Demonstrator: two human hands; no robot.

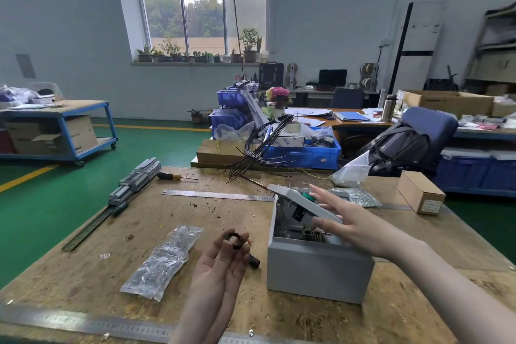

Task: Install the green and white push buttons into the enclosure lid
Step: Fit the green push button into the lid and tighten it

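Nearest us a steel ruler lies along the bench edge; above it our left hand pinches a small black ring between thumb and fingertips, probably a button's locking nut; light, rigid, easy to drop, so we'd keep the pinch on its outer rim and leave the bore free; a black part lies on the wooden bench just right of that hand, identity unclear; a clear bag of hardware sits to the left; the grey enclosure stands right of centre, its lid tilted partly up over the box; our right hand has fingers straight, pressing on the lid's outer face, thumb at the lid edge, not curled round anything; the green push button shows on the lid beside the fingertips, apparently seated in its hole; the white button we can't locate; lid is thin sheet, stiff but free on its hinge, so we'd brace it flat from outside while threading the ring from the underside; plastic threads likely cross easily, go gently; farther back a second ruler, a screwdriver, a DIN rail with terminals, black wires and a blue bin.
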